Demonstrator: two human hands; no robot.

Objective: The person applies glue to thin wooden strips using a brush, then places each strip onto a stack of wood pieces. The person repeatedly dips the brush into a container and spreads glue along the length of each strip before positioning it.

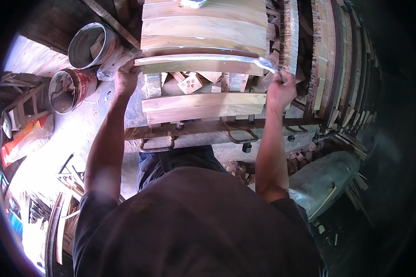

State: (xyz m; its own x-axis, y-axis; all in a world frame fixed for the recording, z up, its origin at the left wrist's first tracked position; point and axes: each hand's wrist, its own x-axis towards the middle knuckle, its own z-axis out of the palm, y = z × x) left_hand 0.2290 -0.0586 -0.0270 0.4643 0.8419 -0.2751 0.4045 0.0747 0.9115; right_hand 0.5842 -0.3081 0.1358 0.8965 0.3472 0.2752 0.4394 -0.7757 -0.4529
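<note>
My left hand [125,82] is closed around the left end of a curved wooden slat [194,58], whose edge carries a whitish wet strip like glue. Pinched in my right hand [282,92] is a small brush [265,63], its head white and resting at the slat's right end. Beyond this slat lie several more curved wooden boards [203,27], side by side. Nearer to me, two curved slats [203,105] lie together across the metal frame. A crumpled clear plastic bag [113,64] hangs beside my left hand.
Two buckets [72,91] stand at the left. A metal clamp rail [198,131] with loop handles and bolts runs before my waist. Wood offcuts [189,83] lie under the boards. Stacked slats [333,60] fill the right side, near a filled plastic sack [328,177].
</note>
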